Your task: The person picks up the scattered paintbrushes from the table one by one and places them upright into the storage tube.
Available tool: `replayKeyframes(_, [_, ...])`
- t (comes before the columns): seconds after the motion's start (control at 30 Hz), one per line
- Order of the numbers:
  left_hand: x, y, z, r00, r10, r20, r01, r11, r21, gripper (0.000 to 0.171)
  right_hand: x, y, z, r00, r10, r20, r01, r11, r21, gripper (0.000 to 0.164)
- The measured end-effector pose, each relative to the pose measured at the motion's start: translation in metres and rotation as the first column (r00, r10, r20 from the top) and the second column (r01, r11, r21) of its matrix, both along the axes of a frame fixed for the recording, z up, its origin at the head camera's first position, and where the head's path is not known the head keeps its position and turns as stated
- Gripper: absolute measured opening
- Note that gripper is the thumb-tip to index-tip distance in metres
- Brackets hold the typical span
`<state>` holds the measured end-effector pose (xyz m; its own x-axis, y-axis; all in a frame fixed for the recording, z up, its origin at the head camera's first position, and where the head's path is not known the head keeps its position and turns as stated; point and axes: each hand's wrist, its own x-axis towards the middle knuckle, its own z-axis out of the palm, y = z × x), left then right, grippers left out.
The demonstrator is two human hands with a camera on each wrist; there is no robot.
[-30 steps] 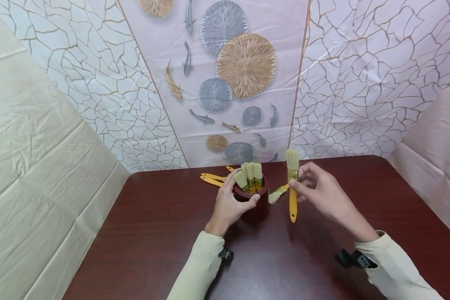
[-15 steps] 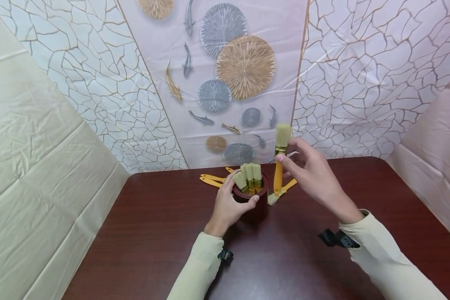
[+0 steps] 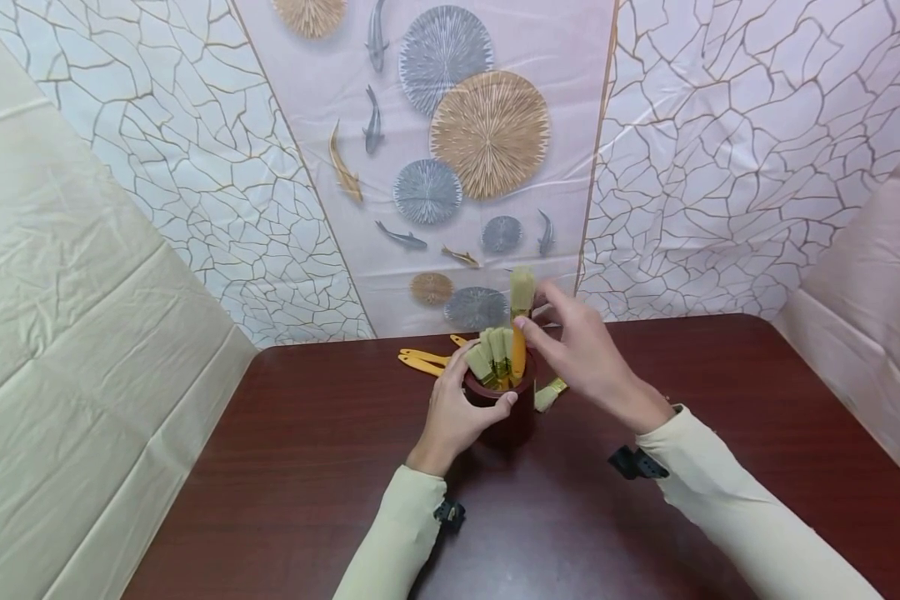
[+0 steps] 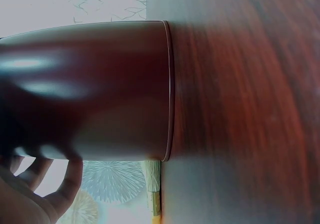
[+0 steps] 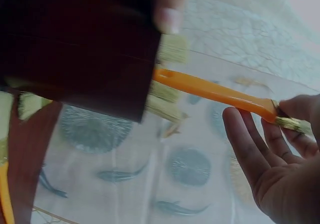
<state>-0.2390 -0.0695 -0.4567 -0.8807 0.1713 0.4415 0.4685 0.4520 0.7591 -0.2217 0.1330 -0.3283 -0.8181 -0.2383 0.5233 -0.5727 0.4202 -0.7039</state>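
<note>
A dark red-brown round pot [image 3: 501, 421] stands on the table with several paintbrushes [image 3: 495, 348] in it, bristles up. My left hand [image 3: 456, 408] grips the pot round its left side, thumb at the front near the rim. In the left wrist view the pot's glossy wall [image 4: 95, 94] fills much of the picture. My right hand [image 3: 581, 350] pinches another paintbrush [image 3: 520, 350] near its metal band, bristles up, over the right side of the pot. The right wrist view shows its orange handle [image 5: 210, 91] with the end at the pot's mouth.
One paintbrush [image 3: 549, 395] lies on the table right of the pot, partly hidden by my right arm. Yellow handles of more brushes [image 3: 422, 361] lie behind and left of the pot. A patterned cloth [image 3: 487, 133] hangs behind the dark wooden table [image 3: 307, 467].
My right hand has carried its paintbrush left and up, then lower over the pot. My left hand has stayed on the pot.
</note>
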Motion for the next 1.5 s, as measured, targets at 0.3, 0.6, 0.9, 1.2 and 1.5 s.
replayKeyframes(0.3, [0.000, 0.001, 0.000, 1.000, -0.001, -0.005, 0.001, 1.000, 0.004, 0.081, -0.005, -0.007, -0.023, 1.000, 0.004, -0.027, 0.001, 0.978, 0.208, 0.032])
replayKeyframes(0.6, [0.001, 0.000, -0.001, 1.000, -0.007, 0.019, 0.007, 1.000, 0.014, 0.081, 0.002, -0.019, -0.032, 0.994, 0.000, -0.109, 0.050, 0.887, 0.459, 0.019])
replayKeyframes(0.9, [0.000, 0.000, -0.001, 0.999, 0.002, 0.039, -0.003, 1.000, 0.016, 0.082, 0.006, -0.032, -0.039, 0.996, -0.059, -0.063, 0.083, 0.855, 0.513, 0.016])
replayKeyframes(1.2, [-0.001, -0.001, 0.000, 1.000, -0.005, 0.026, 0.004, 1.000, 0.023, 0.084, 0.007, -0.033, -0.033, 0.999, -0.031, 0.040, 0.006, 0.863, 0.505, 0.019])
replayKeyframes(1.5, [0.001, 0.000, 0.000, 1.000, 0.000, 0.009, 0.000, 1.000, 0.003, 0.081, 0.001, 0.003, -0.019, 0.998, -0.046, 0.043, 0.030, 0.947, 0.319, 0.020])
